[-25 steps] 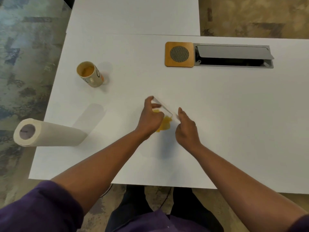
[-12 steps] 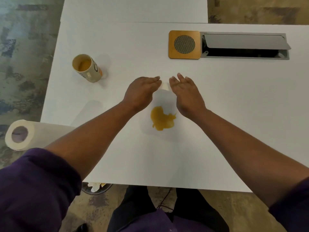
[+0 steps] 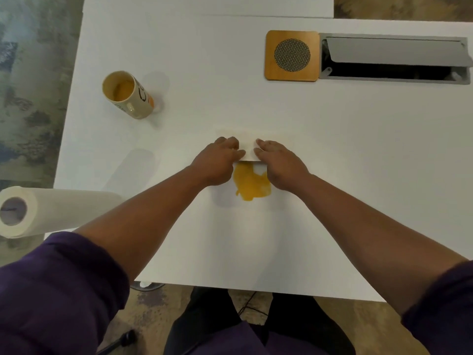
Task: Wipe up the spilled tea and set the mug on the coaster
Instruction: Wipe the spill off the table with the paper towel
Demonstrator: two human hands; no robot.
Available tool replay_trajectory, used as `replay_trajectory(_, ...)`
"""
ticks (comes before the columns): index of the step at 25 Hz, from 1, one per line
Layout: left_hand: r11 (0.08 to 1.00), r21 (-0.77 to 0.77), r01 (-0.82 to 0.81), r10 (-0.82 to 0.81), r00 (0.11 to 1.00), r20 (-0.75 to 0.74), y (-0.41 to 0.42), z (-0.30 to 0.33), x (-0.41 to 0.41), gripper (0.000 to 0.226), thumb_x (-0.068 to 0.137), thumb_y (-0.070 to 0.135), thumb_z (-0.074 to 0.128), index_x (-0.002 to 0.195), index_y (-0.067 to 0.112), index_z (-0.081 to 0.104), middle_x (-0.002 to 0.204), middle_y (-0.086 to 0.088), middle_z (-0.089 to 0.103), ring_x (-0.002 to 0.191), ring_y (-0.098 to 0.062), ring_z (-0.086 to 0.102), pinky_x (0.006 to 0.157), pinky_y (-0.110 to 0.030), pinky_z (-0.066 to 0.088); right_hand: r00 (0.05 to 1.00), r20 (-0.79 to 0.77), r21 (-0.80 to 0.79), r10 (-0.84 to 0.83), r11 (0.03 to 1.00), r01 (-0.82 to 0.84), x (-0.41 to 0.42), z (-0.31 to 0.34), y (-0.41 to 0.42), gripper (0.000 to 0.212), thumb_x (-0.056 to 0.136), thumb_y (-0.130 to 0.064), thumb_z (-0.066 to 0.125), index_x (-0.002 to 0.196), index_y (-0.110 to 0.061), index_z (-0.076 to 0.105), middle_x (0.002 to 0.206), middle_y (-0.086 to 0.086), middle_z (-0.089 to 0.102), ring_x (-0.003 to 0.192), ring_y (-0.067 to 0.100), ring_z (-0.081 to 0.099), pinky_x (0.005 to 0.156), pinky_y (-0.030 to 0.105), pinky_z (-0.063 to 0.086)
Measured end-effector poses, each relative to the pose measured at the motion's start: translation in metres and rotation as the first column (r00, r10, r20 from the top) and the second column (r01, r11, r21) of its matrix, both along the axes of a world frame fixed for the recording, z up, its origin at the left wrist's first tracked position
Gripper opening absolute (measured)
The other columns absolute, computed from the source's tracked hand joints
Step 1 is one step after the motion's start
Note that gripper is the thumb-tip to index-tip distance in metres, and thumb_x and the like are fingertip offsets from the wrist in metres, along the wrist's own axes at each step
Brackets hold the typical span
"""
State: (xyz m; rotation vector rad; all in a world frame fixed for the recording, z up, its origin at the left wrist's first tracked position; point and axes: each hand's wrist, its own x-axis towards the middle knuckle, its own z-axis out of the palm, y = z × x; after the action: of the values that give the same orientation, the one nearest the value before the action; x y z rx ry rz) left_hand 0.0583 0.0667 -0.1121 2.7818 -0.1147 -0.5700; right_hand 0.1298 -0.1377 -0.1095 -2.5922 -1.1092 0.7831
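- The tea [image 3: 252, 187] lies as an orange pool on the table [image 3: 332, 175], well nearer the person than the coaster [image 3: 292, 55] and off to its left.
- A folded paper sheet [image 3: 247, 146] lies flat just beyond the tea, on the coaster's side of it, with its near edge at the pool's far rim.
- The left hand [image 3: 217, 163] rests on the sheet's left part with knuckles bent and fingers bunched; the right hand [image 3: 280, 166] lies on its right part with fingers straighter and close together.
- To wipe well, I judge the sheet should be drawn over the whole pool under flat, even pressure, letting it soak before any sweep, so liquid is not pushed outward.
- The mug [image 3: 129, 94] stands well left of the coaster and a little nearer the person, with tea inside; it needs a level carry later.
- A paper roll [image 3: 51, 210] lies on its side far left of the coaster, at the table's near corner.
- Hard to tell: whether either hand pinches the sheet or only presses it, since the fingertips blend into the white paper.
- The sheet's far edge barely shows against the table.
- The roll's end is cut by the frame, and the mug's handle is only partly seen.
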Motion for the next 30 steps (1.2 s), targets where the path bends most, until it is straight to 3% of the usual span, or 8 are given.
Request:
replay_trajectory(2,0.998,-0.034,0.049,-0.051,0.997,-0.061,0.0,-0.002,0.004,0.067,0.092,-0.003,0.046,0.155,0.019,0.039,0.165,-0.005,0.03,0.153,-0.03,0.023,0.12,-0.043,0.032,0.999,0.022,-0.014,0.039,0.999,-0.038,0.006,0.0,0.004,0.061,0.095,-0.002,0.04,0.154,-0.016,0.036,0.165,0.002,0.026,0.153,0.027,0.018,0.117,0.046,0.031)
replay_trajectory(4,0.995,-0.087,0.054,-0.063,0.993,-0.101,0.001,-0.004,0.006,0.07,0.095,-0.006,0.041,0.159,0.02,0.028,0.169,-0.001,0.017,0.156,-0.022,0.011,0.124,-0.04,0.022,0.996,0.031,-0.025,0.079,0.997,-0.078,0.009,-0.001,0.007,0.062,0.094,-0.004,0.039,0.155,-0.017,0.034,0.165,0.001,0.024,0.154,0.026,0.012,0.118,0.044,0.024)
replay_trajectory(14,0.994,-0.094,0.048,-0.062,0.986,-0.152,-0.007,0.002,-0.014,0.057,0.103,0.008,0.037,0.156,0.028,0.036,0.165,0.007,0.029,0.152,-0.014,0.027,0.12,-0.039,0.03,0.979,-0.116,0.013,0.166,0.986,-0.166,-0.01,0.003,-0.008,0.062,0.098,0.003,0.032,0.157,-0.015,0.028,0.166,0.005,0.021,0.155,0.027,0.009,0.123,0.038,0.019)
replay_trajectory(30,0.999,-0.02,0.032,-0.035,0.988,-0.149,-0.037,-0.005,-0.083,0.061,0.1,0.012,0.033,0.158,0.03,0.029,0.166,0.012,0.023,0.153,-0.015,0.025,0.11,-0.039,0.039,0.978,-0.17,0.035,0.121,0.992,-0.117,-0.075,0.005,-0.033,0.066,0.093,0.007,0.031,0.156,-0.011,0.029,0.166,0.005,0.021,0.155,0.025,0.007,0.121,0.029,0.011)
